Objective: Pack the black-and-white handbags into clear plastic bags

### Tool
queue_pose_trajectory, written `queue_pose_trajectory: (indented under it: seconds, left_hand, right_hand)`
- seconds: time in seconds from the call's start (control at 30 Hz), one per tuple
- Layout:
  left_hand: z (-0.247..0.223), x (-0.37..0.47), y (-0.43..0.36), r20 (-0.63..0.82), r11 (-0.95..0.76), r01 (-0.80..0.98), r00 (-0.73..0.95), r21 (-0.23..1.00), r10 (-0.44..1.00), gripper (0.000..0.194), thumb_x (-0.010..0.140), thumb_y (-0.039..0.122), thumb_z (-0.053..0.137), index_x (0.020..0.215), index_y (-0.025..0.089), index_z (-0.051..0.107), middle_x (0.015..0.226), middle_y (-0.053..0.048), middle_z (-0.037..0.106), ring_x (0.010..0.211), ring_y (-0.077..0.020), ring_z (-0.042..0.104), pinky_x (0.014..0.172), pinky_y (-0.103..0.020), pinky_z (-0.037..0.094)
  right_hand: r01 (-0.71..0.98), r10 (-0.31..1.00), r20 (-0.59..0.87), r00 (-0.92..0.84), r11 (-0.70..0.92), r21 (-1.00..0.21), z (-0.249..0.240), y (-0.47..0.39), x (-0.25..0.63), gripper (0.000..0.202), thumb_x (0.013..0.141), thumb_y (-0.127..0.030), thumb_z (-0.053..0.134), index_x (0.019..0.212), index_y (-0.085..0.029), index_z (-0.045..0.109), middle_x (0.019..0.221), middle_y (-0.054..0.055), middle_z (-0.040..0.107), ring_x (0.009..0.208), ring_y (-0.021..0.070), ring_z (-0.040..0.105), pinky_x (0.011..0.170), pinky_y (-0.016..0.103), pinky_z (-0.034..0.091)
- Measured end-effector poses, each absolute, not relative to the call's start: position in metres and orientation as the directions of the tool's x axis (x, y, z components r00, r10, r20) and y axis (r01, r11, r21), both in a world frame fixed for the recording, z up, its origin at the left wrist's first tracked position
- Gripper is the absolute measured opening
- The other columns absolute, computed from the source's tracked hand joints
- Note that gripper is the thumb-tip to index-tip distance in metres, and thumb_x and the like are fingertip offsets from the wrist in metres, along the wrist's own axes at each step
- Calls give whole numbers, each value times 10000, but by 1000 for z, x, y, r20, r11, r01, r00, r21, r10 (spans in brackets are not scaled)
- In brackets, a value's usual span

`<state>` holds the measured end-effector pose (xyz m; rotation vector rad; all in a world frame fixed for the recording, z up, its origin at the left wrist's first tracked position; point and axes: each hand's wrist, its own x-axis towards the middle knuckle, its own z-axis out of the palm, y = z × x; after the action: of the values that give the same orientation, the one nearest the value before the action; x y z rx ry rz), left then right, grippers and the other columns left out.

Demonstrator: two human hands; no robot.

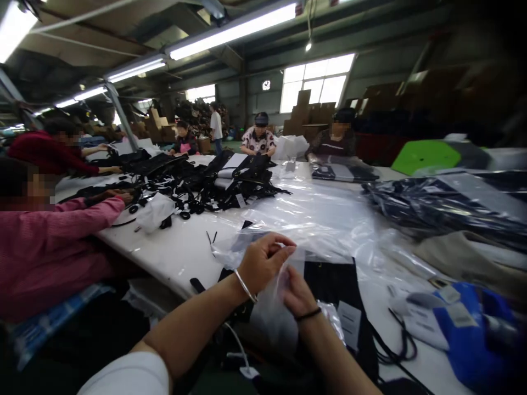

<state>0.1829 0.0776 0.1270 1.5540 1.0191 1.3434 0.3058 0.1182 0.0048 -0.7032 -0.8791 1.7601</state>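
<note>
My left hand [263,260], with a bracelet at the wrist, pinches the edge of a clear plastic bag [274,318] between thumb and fingers. Just to its right, my right hand [297,292], wearing a dark band, is closed on the same bag lower down; its fingertips are partly hidden behind the plastic. Beneath both hands lies a black fabric item [333,282] with a white label [349,325] on its right part. Dark cords trail from it over the table's near edge.
Clear plastic sheets [317,211] spread across the white table [164,252]. Black strapped items [206,184] are heaped at the left-centre. Bagged dark goods [448,200] and a blue object [473,334] lie at the right. A person in a pink sleeve [78,219] works at the left; others work farther back.
</note>
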Motion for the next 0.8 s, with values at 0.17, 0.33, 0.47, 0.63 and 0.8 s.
queue_pose_trajectory:
  seconds: [0.17,0.33,0.47,0.63,0.8]
  left_hand:
    - [114,143,80,405,-342,415,-72,843,911,279,932,463,582,1028,216,670,596,50,523,519,-91,449,538,-223,370]
    - [80,109,81,259,-212,836,88,506,962,132,914,241,583,967,219,702,846,-26,662,813,-175,632,817,-292,495]
    - [72,128,62,443,-377,814,168,441,880,209,935,354,595,1020,190,691,915,-62,649,922,-206,619,919,-336,487]
    - [55,172,43,317,-519,626,413,582,854,323,873,478,675,985,176,686,875,-53,668,832,-192,619,818,-308,494]
    - [42,182,55,273,-487,422,471,765,838,255,961,350,562,832,182,703,823,-38,695,778,-155,626,789,-273,480]
  right_hand:
    - [-688,987,-157,-36,-138,-712,24,93,372,282,723,-378,843,936,-241,720,849,-9,726,701,127,675,635,236,597]
    - [-599,952,-297,-74,-280,-750,4,52,366,378,594,-384,925,827,-187,702,717,-18,663,613,98,609,552,199,531]
    - [-541,968,-250,-22,-222,-811,-4,43,344,448,589,-497,897,663,-176,593,588,-59,519,537,74,466,511,208,411]
    - [-236,994,-81,78,-60,-970,-1,42,346,496,728,-611,759,602,-186,539,572,-44,510,576,94,448,595,239,399]
    - [139,988,44,148,23,-990,11,40,365,526,759,-670,681,580,-182,595,576,-6,581,590,136,514,607,274,416]
